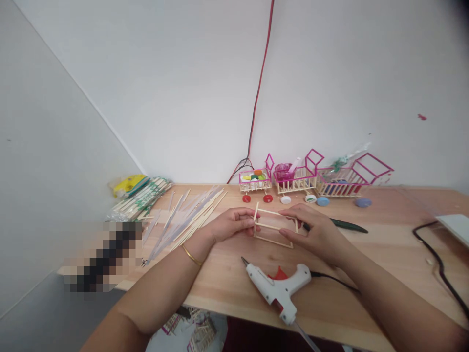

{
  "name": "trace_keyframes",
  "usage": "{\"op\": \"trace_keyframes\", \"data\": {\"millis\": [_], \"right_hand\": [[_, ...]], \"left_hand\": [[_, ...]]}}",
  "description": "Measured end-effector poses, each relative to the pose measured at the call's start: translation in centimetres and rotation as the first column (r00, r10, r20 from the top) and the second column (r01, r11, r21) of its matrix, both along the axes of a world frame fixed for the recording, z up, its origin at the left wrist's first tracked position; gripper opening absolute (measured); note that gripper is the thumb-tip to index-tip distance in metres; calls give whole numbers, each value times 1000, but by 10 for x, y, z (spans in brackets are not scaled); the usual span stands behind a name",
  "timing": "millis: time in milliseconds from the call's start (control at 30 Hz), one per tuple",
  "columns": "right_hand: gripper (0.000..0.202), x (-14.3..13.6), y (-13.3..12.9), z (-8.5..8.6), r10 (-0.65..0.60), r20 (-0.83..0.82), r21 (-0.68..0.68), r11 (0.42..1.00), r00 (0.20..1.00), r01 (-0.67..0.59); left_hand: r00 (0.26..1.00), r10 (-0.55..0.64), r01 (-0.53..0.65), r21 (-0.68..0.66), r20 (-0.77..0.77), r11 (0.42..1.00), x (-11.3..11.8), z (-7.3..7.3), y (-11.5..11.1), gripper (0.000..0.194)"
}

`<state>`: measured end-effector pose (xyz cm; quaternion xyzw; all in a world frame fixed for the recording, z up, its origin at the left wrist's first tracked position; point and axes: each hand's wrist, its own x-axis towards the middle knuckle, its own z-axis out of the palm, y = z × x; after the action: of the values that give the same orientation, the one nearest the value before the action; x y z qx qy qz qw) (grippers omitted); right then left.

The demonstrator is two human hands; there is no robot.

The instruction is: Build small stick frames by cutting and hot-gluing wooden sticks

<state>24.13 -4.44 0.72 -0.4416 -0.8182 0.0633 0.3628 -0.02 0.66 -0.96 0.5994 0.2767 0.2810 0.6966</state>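
A small open frame of thin wooden sticks (pixel 273 226) is held up just above the table between my two hands. My left hand (pixel 236 225) pinches its left end between thumb and fingers. At the opposite end, my right hand (pixel 309 230) grips the frame, fingers along the top stick and thumb lower down. Close in front of the frame, a white glue gun (pixel 280 291) with a red trigger lies on its side, its nozzle pointing to the upper left. Behind my right hand lies a dark green knife-like tool (pixel 348 225), partly hidden by the hand.
Loose wooden and clear sticks (pixel 194 215) spread left of my hands, beside a bag of sticks (pixel 146 198) and a yellow packet (pixel 130 185). Several small stick carts (pixel 296 183) stand along the wall. A black cable (pixel 436 249) curves at right; more stick pieces (pixel 201 335) lie below the table edge.
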Motion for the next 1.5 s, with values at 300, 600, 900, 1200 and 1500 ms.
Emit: {"op": "trace_keyframes", "data": {"millis": [300,600,900,1200,1500], "right_hand": [[30,-1,-1,1,5,-6,11,1000,1000,-5],[30,-1,0,1,12,-2,21,1000,1000,-11],[29,0,-1,2,18,7,27,999,1000,-19],[29,1,-1,1,20,-2,42,999,1000,-20],[29,0,-2,3,9,13,27,1000,1000,-9]], "left_hand": [[1000,-1,1,-10,-1,1000,0,-1,0,44],[1000,1,-1,-9,-3,1000,0,0,0,45],[996,89,-88,61,-21,994,-2,1,3,37],[961,276,-254,492,30,833,1,11,0,37],[976,218,-188,556,13,810,1,13,-1,29]]}}
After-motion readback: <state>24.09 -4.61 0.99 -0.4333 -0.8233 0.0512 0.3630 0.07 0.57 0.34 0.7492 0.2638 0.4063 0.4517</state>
